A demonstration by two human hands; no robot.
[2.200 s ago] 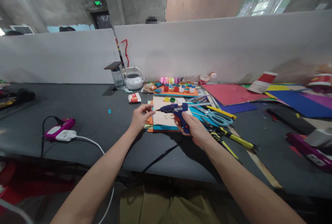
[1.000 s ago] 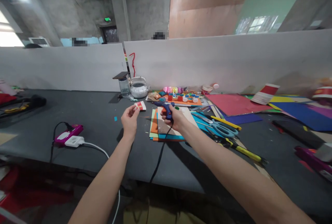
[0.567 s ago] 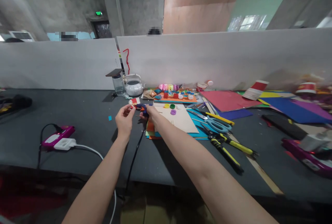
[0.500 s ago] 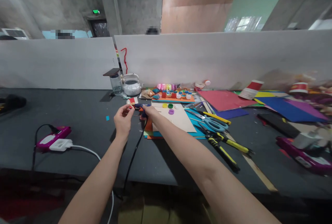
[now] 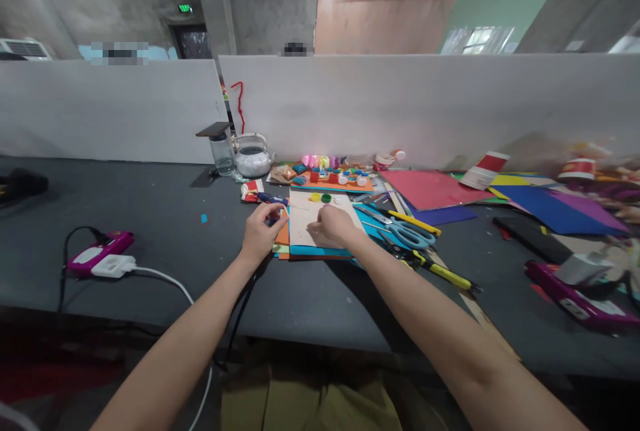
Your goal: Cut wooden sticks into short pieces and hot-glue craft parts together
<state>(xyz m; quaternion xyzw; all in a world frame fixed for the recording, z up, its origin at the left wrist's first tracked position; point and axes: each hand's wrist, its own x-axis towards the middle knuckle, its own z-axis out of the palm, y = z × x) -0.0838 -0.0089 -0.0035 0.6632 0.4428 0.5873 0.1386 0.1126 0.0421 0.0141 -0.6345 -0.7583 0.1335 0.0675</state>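
Note:
My left hand is closed in a pinch at the left edge of the cream board. A tiny pale piece seems to show at its fingertips, too small to name. My right hand reaches down onto the board with curled fingers; whatever is in them is hidden. Just beyond it lie a yellow ring and a green ring. A dark blue glue gun lies behind my left hand, partly covered by it. The red and white paper cup is on its side behind the gun.
Blue-handled scissors and yellow-and-black pliers lie right of the board. Paint pots stand behind it. Farther back are a kettle and a glass jar. A purple power strip with cables sits on the left.
My right hand has let go of the glue gun and moved right onto the board, over where the purple ring showed. My left hand has shifted right, away from the cup.

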